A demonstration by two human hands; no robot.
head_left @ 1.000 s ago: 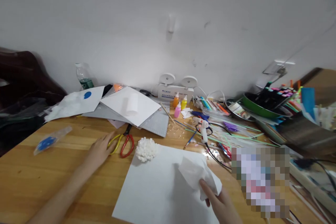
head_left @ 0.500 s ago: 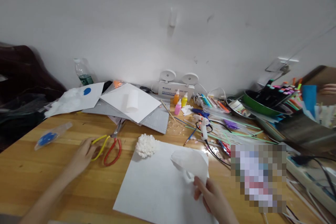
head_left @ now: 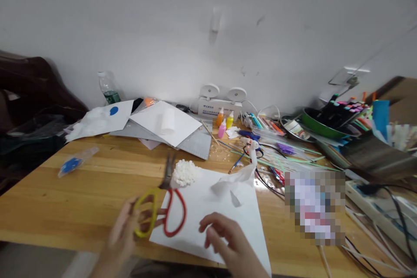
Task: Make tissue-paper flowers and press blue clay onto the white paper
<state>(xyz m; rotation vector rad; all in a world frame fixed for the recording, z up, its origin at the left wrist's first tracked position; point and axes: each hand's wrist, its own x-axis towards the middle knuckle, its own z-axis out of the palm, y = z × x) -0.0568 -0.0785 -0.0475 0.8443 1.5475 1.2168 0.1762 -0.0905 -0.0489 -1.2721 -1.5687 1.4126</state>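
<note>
Far from scissors (head_left: pixel 165 184), markers (head_left: pixel 339 110) in bowl (head_left: pixel 317 129)

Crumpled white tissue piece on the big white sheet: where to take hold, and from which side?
Pinch the crumpled thin white tissue piece at its near edge, where a flap seems lifted off the large white paper sheet. Come from the near side with the free right hand, likely easiest.

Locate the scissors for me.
In the head view, lower centre-left: the scissors sit in the left hand, over the left edge of the white sheet, blades toward the fluffy ball.
</note>
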